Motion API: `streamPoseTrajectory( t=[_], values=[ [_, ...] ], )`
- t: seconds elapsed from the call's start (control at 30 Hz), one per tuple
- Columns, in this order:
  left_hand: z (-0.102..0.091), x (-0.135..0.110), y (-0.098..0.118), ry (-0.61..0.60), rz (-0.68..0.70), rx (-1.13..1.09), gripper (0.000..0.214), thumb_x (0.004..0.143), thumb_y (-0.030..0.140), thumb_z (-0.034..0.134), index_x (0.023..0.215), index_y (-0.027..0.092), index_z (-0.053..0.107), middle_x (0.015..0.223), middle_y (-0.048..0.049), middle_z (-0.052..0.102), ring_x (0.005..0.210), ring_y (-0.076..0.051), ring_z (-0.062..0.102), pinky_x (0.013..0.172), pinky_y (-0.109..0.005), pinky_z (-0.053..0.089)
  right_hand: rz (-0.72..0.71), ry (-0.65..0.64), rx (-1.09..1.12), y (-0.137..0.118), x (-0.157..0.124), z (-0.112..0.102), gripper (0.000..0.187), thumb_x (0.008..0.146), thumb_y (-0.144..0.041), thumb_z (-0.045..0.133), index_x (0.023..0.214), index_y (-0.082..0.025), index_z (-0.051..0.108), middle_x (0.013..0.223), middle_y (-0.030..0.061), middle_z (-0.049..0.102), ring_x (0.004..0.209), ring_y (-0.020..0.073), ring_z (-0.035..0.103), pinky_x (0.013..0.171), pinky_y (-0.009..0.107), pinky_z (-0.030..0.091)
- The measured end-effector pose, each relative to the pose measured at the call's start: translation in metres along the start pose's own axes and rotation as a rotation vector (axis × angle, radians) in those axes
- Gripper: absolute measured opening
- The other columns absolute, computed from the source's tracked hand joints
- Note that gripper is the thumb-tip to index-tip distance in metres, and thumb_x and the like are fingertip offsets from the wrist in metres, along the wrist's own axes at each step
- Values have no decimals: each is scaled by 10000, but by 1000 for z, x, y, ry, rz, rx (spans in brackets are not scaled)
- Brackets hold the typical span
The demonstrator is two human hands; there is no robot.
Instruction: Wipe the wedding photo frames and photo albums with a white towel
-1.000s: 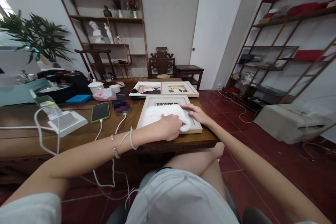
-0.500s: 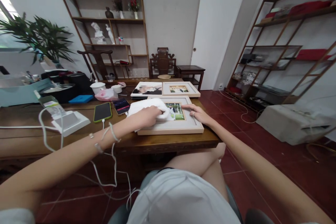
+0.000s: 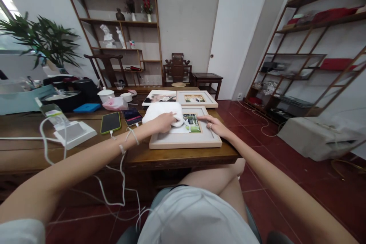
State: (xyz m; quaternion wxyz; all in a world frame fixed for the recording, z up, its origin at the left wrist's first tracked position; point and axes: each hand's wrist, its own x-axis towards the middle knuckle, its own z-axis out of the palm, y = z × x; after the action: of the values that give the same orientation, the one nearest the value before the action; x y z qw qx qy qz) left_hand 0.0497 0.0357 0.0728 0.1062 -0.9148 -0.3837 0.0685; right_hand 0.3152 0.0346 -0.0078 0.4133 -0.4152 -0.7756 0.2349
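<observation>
A light wooden picture frame [image 3: 185,143] with a colour photo lies flat at the near edge of the dark wooden table [image 3: 85,152]. My left hand [image 3: 161,123] is closed on a white cloth [image 3: 162,110] and presses it on the frame's upper left part. My right hand [image 3: 213,125] lies flat with fingers spread on the frame's right side, a ring on one finger. Bracelets hang on my left wrist.
Behind the frame lie a second framed photo [image 3: 196,98] and a photo book [image 3: 158,97]. A green-cased phone [image 3: 110,122] and a smaller phone [image 3: 133,116] lie to the left with white cables. Further left are a white stand [image 3: 73,132], cups, a pot and a plant.
My left hand has swept the white cloth from the frame's lower right across to its upper left, uncovering the photo. My right hand has stayed on the frame's right side.
</observation>
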Motion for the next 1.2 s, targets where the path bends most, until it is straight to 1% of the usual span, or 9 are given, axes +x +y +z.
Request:
streamPoseTrajectory(
  t=[0.17,0.33,0.43,0.53,0.67,0.8,0.97,1.07,1.2],
  values=[
    [-30,-53,40,-109,100,-57,293,719,61,420,881,159,644,900,-124,655,795,-244,620,692,-325,455,-16,-2,-10,0,-1,-1,558,627,-77,419,1116,-257,617,1212,12,581,1172,230,476,1049,444,303],
    [-42,-72,55,-136,118,-133,357,722,60,413,980,192,620,965,-101,647,843,-232,620,703,-312,467,-14,0,3,1,0,0,548,624,-83,418,1105,-246,622,1209,23,583,1172,232,477,1051,443,299],
    [-25,-56,49,-86,61,-97,441,736,52,413,1132,176,561,1236,-146,533,988,-245,594,778,-316,466,-9,2,0,1,0,1,551,613,-79,418,1096,-244,627,1208,27,584,1174,231,476,1051,441,303],
    [0,-23,29,-2,14,-27,491,738,44,428,1212,143,508,1410,-181,335,1181,-285,472,907,-349,414,-19,0,-10,1,0,2,555,614,-76,411,1104,-230,623,1215,37,581,1179,232,474,1056,443,295],
    [21,23,-5,153,-78,33,509,741,-5,384,1231,81,489,1431,-208,275,1286,-293,338,1002,-364,328,-15,2,-9,1,0,2,558,622,-73,405,1111,-237,618,1219,31,579,1182,232,475,1053,450,303],
    [18,40,-19,106,-1,22,503,718,-22,375,1177,102,538,1411,-178,335,1231,-266,420,967,-322,358,-12,-1,-10,1,0,1,560,620,-70,407,1107,-243,621,1218,25,580,1184,238,472,1051,459,304],
    [-17,2,9,-163,107,-85,459,688,11,399,1063,160,615,1086,-117,635,948,-239,604,762,-290,453,-27,-10,-11,1,1,1,561,623,-72,405,1107,-254,621,1201,19,589,1174,237,477,1044,468,307],
    [-42,-35,35,-234,236,-181,425,695,37,410,1030,190,622,968,-74,670,860,-211,614,705,-261,448,-21,-5,-17,2,0,1,561,618,-71,408,1107,-246,621,1210,26,583,1179,240,473,1047,467,305],
    [-48,-60,57,-224,198,-200,456,705,27,393,1081,184,598,1218,-116,564,908,-216,613,751,-284,448,-17,-8,-26,2,1,1,569,609,-68,412,1109,-245,619,1212,26,582,1185,243,468,1053,459,300]
  ],
)
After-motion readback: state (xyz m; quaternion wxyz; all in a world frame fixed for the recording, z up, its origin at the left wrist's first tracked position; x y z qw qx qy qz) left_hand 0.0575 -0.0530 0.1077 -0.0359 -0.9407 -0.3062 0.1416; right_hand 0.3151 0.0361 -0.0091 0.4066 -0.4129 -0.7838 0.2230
